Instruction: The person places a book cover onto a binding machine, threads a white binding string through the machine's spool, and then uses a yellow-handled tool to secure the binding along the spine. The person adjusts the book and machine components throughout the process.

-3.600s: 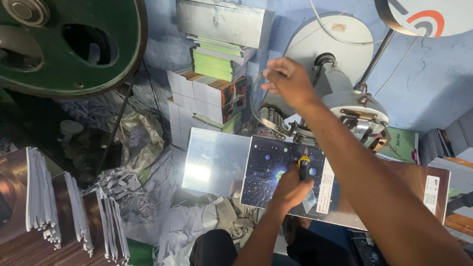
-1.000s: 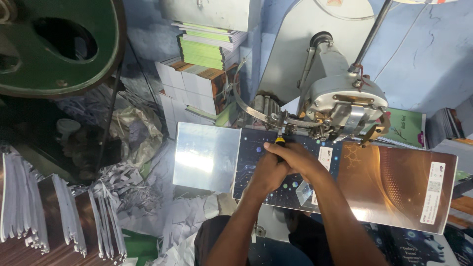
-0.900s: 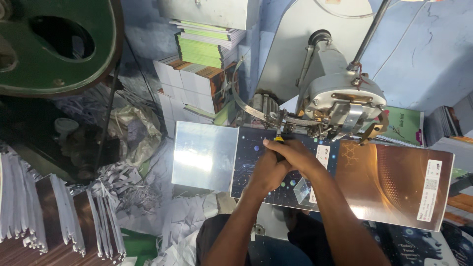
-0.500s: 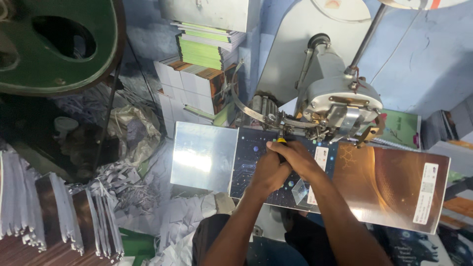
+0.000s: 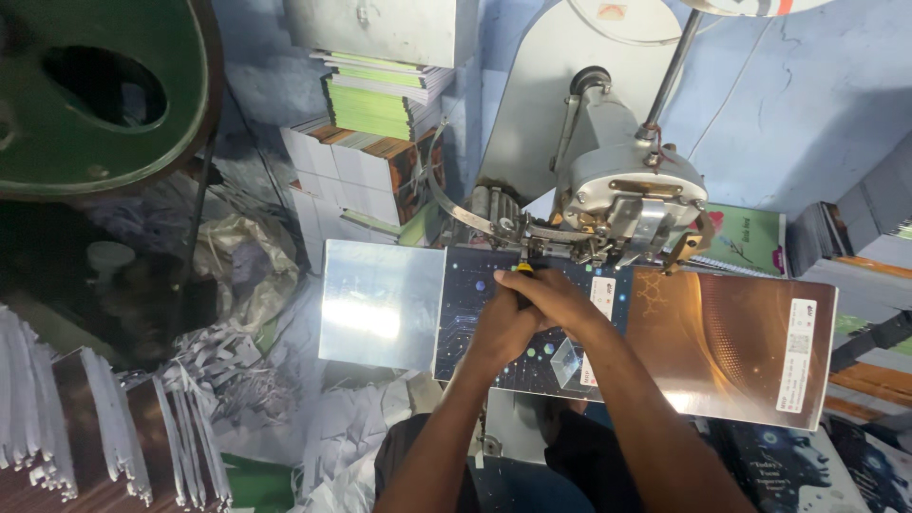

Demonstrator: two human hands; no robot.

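Note:
A glossy open booklet cover (image 5: 731, 342), dark blue on the left and brown on the right, lies flat under the grey stitching machine head (image 5: 627, 204). My left hand (image 5: 502, 328) and my right hand (image 5: 560, 299) are clasped together over its dark blue half. They grip a small tool with a yellow and black handle (image 5: 522, 274), its tip pointing up toward the machine's underside. Which hand holds most of the handle is hard to tell, as the fingers overlap.
A shiny metal plate (image 5: 380, 302) sits left of the cover. Stacks of booklets (image 5: 370, 142) stand behind it. A big green wheel (image 5: 95, 85) fills the upper left. Paper trimmings (image 5: 237, 380) and bundled booklets (image 5: 85, 427) lie lower left. More covers (image 5: 807, 465) lie lower right.
Earlier my right hand was raised near the machine's top; it has come down to join the left hand on the tool. Over the last second both hands stay nearly still.

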